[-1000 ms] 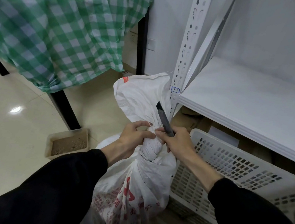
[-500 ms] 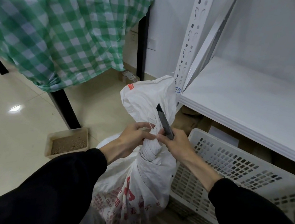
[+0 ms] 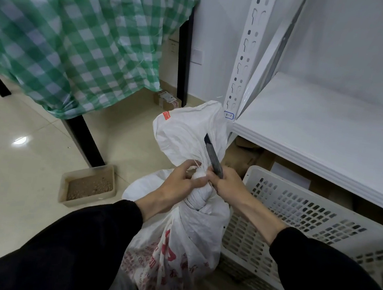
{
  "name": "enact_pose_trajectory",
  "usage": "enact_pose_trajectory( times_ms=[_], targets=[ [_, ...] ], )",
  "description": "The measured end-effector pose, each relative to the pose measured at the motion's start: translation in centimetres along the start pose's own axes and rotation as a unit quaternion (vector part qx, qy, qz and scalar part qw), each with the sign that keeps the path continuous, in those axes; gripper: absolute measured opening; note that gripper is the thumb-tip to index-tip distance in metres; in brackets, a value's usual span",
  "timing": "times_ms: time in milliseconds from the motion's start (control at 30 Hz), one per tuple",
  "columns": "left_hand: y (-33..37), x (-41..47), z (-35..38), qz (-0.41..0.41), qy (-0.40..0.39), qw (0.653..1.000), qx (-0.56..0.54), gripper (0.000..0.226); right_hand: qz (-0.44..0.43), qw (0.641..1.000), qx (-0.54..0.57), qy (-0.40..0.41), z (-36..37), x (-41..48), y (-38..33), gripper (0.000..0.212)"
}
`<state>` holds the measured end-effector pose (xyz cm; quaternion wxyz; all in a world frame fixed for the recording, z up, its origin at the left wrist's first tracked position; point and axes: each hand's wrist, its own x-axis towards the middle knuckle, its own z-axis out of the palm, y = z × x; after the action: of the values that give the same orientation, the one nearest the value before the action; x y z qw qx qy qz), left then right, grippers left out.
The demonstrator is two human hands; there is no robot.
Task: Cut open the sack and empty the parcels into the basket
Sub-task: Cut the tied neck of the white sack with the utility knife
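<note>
Left hand point(image 3: 179, 182), no longer fisted round the neck of the sack point(image 3: 186, 238), now pinches the tie point(image 3: 196, 162); right hand point(image 3: 230, 185) clamps the knife point(image 3: 213, 156) beside it, so cutting appears imminent.

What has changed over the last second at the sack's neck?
The left hand went from wrapping the neck of the sack to pinching at its tie. The right hand still holds the knife at the neck; sack still tied, basket unmoved.

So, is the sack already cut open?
No, the sack is tied shut at its neck, which the left hand grips while the right hand holds the knife.
</note>
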<state>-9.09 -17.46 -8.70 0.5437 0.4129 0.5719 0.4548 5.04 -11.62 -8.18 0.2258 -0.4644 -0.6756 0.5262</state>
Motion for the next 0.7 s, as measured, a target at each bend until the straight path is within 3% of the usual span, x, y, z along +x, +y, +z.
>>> enact_pose_trajectory(
  times_ms=[233, 433, 533, 700],
  targets=[
    [0.1, 0.0, -0.8, 0.014, -0.031, 0.999, 0.035, 0.055, 0.019, 0.999, -0.006, -0.044, -0.6, -0.4, -0.3, 0.025],
    [-0.4, 0.5, -0.4, 0.016, 0.004, 0.998, 0.053, 0.039, 0.040, 0.997, 0.033, -0.062, -0.7, -0.8, -0.5, 0.036],
    [-0.7, 0.6, -0.4, 0.014, 0.025, 0.999, 0.045, 0.030, 0.057, 0.995, 0.062, -0.059, -0.4, -1.3, -0.8, 0.030],
    [-1.4, 1.3, -0.8, 0.011, 0.025, 0.997, 0.066, 0.042, 0.070, 0.990, 0.102, -0.061, -0.6, -1.7, -1.1, 0.027]
  ],
)
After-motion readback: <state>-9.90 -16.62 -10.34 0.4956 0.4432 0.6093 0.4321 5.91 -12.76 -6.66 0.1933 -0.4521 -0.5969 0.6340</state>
